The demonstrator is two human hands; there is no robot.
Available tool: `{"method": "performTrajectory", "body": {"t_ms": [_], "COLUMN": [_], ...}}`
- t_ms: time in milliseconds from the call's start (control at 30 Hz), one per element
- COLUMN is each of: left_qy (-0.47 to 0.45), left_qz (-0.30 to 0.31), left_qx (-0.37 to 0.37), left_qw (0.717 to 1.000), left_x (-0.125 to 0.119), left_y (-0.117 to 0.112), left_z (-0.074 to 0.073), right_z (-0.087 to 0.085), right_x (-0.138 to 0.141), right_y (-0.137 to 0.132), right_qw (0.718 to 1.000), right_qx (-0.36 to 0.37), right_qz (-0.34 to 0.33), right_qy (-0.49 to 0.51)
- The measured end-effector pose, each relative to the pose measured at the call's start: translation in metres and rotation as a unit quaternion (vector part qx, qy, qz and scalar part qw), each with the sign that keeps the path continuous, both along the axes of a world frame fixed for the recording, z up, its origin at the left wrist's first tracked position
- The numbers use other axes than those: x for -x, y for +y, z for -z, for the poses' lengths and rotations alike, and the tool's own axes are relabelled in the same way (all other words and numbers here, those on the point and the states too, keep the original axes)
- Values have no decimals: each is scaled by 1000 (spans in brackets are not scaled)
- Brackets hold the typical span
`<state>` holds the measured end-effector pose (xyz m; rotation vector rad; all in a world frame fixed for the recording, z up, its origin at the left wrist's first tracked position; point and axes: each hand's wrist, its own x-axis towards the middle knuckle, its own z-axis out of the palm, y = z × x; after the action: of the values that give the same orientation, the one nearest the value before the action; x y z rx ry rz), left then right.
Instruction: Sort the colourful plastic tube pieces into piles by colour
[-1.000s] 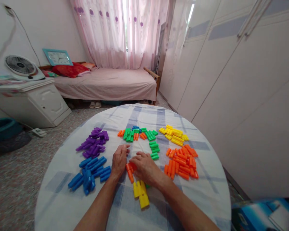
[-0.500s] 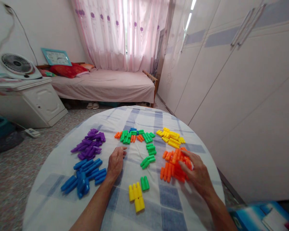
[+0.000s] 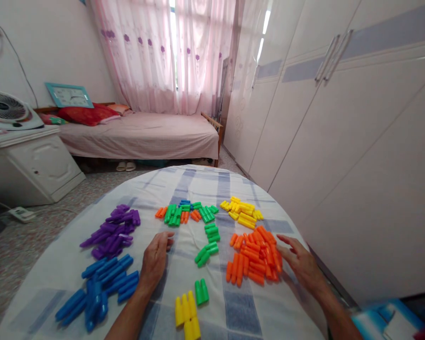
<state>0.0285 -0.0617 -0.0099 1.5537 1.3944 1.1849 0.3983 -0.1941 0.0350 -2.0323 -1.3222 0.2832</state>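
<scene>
My right hand (image 3: 300, 264) is at the right edge of a pile of orange plastic connector blocks (image 3: 257, 257), fingers stretched out and holding nothing. My left hand (image 3: 156, 259) rests on the cloth with loosely bent fingers and nothing in it. It lies between a heap of blue blocks (image 3: 106, 288) and a curved row of green blocks (image 3: 211, 232). Joined green, orange and blue blocks (image 3: 174, 215) sit beyond its fingertips. Nearer to me are a joined yellow piece (image 3: 187, 312) and a small green piece (image 3: 201, 292).
Purple blocks (image 3: 115, 231) lie at the left of the round table with its checked cloth (image 3: 244, 307), and yellow blocks (image 3: 242, 211) at the far right. Beyond stand a bed (image 3: 145, 134), a white cabinet (image 3: 38, 165) with a fan (image 3: 7, 109), and a tall wardrobe (image 3: 304, 141).
My right hand has moved off the orange pile to its right side, and the pile now shows fully. My left hand stays by the same blocks. The whole view has shifted slightly.
</scene>
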Motion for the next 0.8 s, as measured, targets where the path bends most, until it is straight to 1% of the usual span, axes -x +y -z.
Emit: {"method": "performTrajectory", "body": {"t_ms": [67, 133, 200, 267, 333, 567, 800], "left_qy": [-1, -6, -9, -9, -8, -12, -14], "left_qz": [5, 10, 14, 16, 13, 21, 25], "left_qx": [4, 6, 10, 13, 16, 30, 38], "left_qw": [1000, 1000, 1000, 1000, 1000, 999, 999], "left_x": [0, 0, 0, 0, 0, -1, -2], "left_y": [0, 1, 1, 1, 0, -2, -4], "left_z": [1, 2, 2, 2, 2, -2, -3], "right_z": [-4, -9, -12, -13, -13, -6, -2], "right_x": [-8, -15, -19, -20, -18, -9, 0], "right_y": [18, 41, 66, 89, 107, 143, 183], "right_qw": [1000, 997, 986, 971, 961, 948, 949], "right_qx": [14, 46, 105, 165, 202, 243, 243], "right_qz": [-14, -47, -75, -91, -95, -96, -88], "right_qy": [-16, -50, -101, -145, -165, -180, -181]}}
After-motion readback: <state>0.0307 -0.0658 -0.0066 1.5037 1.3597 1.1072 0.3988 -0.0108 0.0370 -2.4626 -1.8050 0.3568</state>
